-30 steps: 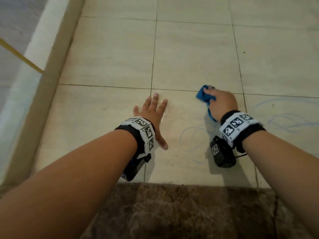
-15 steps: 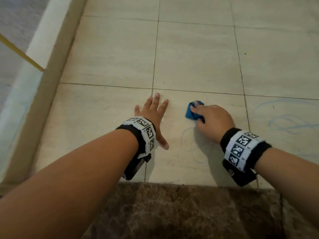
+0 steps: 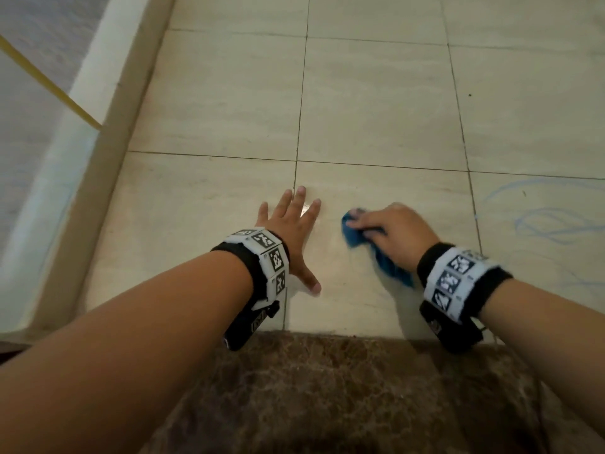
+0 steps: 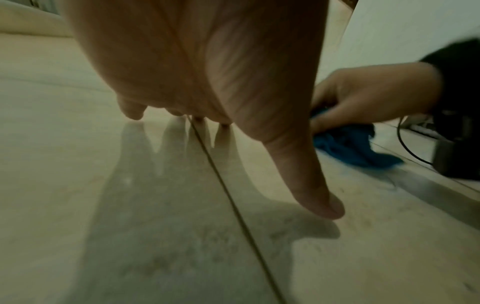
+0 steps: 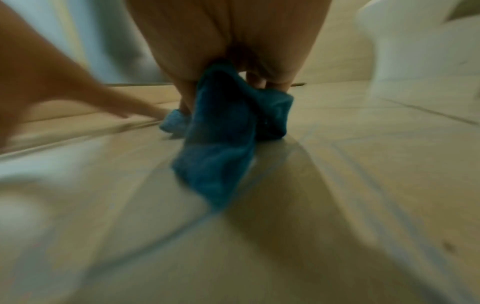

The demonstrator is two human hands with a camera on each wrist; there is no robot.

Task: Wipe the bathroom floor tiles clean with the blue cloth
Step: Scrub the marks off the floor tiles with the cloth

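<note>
Item 1, nearest: dark brown marbled threshold strip (image 3: 327, 388), running across the bottom of the head view, butting against the pale tiles beyond it.

Item 2: 2 forearms, each with a black band carrying white squares with black patterns, and a black camera unit under the wrist. Left wristband (image 3: 262, 260); right wristband (image 3: 458, 283).

Item 3: left hand (image 3: 293, 231), palm down, fingers straight and spread, planted on the floor tiles (image 3: 376, 103). It lies across a grout line (image 4: 228, 185); the left wrist view shows the thumb tip and fingertips touching the tile, with their shadow beneath. It holds nothing.

Item 4: right hand (image 3: 397, 229), just right of the left hand and apart from it, knuckles up, fingers curled down over the blue cloth (image 3: 355, 234) and gripping it.

Item 5: blue cloth, bunched, pressed on the same tile the left thumb rests on. 1 wad sticks out past the fingertips toward the left hand; a longer tail trails back under the palm toward the right wristband and lies on the floor. The right wrist view (image 5: 221, 133) shows it gathered up between thumb and fingers, hanging down to the tile; that view is motion-blurred.

Item 6: blue scribble marks (image 3: 550, 221) on the tile to the right of the right hand, well apart from the cloth.

Item 7, farthest: beige raised curb (image 3: 108, 132) along the left edge of the floor; white fixture (image 5: 420, 41) at the upper right of the right wrist view, too blurred to identify.
</note>
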